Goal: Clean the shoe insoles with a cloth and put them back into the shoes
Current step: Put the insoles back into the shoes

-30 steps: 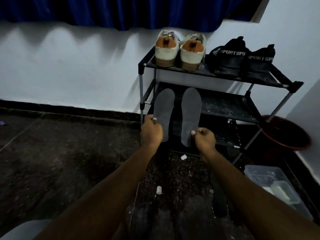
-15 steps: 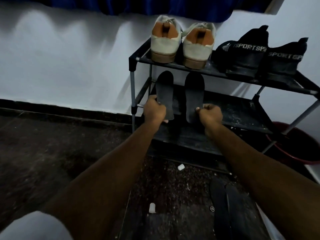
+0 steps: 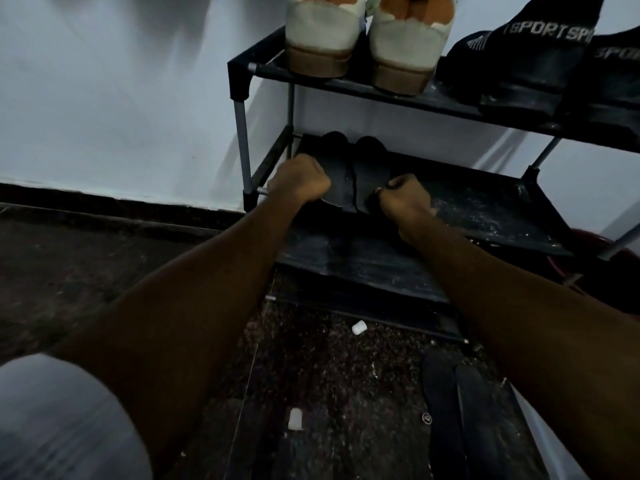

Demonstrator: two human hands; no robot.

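Gripping the flat, dark insoles point(image 3: 338, 174) by their heels, the left hand point(image 3: 299, 180) and right hand point(image 3: 403, 199) have lowered them from upright onto the rack's dusty middle shelf point(image 3: 485, 206), side by side.

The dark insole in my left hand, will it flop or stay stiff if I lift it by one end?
Probably semi-stiff: the insole looks thin and flat, extending from the left hand without a visible fold. Likely light, as a one-end grip manages it. Too dark to judge slipperiness.
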